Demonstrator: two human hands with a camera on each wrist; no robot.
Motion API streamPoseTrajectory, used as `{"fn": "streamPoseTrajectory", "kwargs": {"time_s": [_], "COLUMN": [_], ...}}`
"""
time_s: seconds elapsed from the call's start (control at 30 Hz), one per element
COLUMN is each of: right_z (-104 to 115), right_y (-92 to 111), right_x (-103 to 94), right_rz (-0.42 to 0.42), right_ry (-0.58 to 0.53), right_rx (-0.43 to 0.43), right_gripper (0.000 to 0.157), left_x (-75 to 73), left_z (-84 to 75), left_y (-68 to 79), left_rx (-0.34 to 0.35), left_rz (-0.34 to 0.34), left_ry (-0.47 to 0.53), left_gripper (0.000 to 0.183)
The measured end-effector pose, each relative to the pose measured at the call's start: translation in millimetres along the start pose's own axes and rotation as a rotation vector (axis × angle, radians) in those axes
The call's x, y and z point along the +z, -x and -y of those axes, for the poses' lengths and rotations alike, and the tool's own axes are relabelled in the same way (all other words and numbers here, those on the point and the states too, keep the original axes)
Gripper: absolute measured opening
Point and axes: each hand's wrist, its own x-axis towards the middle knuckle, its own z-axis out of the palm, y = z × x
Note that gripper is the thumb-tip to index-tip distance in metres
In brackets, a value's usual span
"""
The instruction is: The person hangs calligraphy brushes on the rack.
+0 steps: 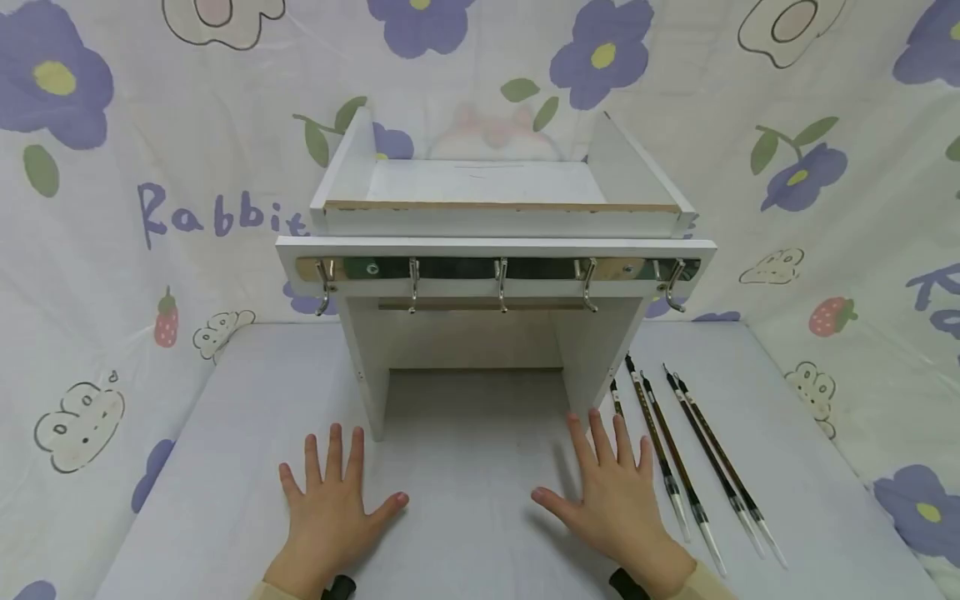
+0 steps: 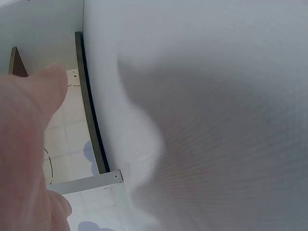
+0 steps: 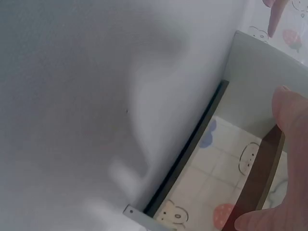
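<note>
Both hands are spread with straight fingers and hold nothing. In the head view my left hand (image 1: 327, 508) is over the table, its fingertips near the foot of a white shelf unit's (image 1: 495, 222) left side panel. My right hand (image 1: 618, 504) is on the other side, its fingertips by the right panel's foot and close to several thin brushes (image 1: 696, 504). Across the unit's front runs a shiny rail (image 1: 459, 268) with several metal hooks (image 1: 502, 287). In the wrist views, the left thumb (image 2: 50, 91) and right fingers show beside the unit's dark-edged lower board (image 3: 187, 149).
The brushes, with dark handles and pale tips, lie slanting on the white tabletop (image 1: 465, 500) right of the unit. A patterned cloth (image 1: 225, 125) with flowers and rabbits hangs behind and at both sides. The unit's top (image 1: 480, 179) forms a low-walled tray.
</note>
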Motion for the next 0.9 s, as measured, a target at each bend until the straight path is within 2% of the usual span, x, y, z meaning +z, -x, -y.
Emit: {"fn": "streamPoseTrajectory", "kwargs": {"time_s": [0.27,0.47,0.73,0.9], "right_z": [-19.4,-36.4,-75.4,-98.0], "right_y": [8.3,11.8,9.5,6.5], "right_x": [-2.3,-5.2,-4.9,-6.5], "right_rz": [0.018,0.016,0.059,0.05], "right_ry": [-0.025,-0.033,-0.032,-0.044], "right_rx": [0.032,0.055,0.146,0.169], "right_gripper": [0.106,0.105,0.11,0.111], "left_x": [2.2,2.7,-4.9,-4.1], "left_z": [1.4,5.5,5.1,6.5], "left_y": [-5.2,-12.1,-20.7,-24.8], "left_rx": [0.01,0.022,0.039,0.045], "left_rz": [-0.011,-0.036,-0.042,-0.041], "left_ry": [0.011,0.071,0.165,0.24], "left_gripper": [0.112,0.116,0.115,0.115]}}
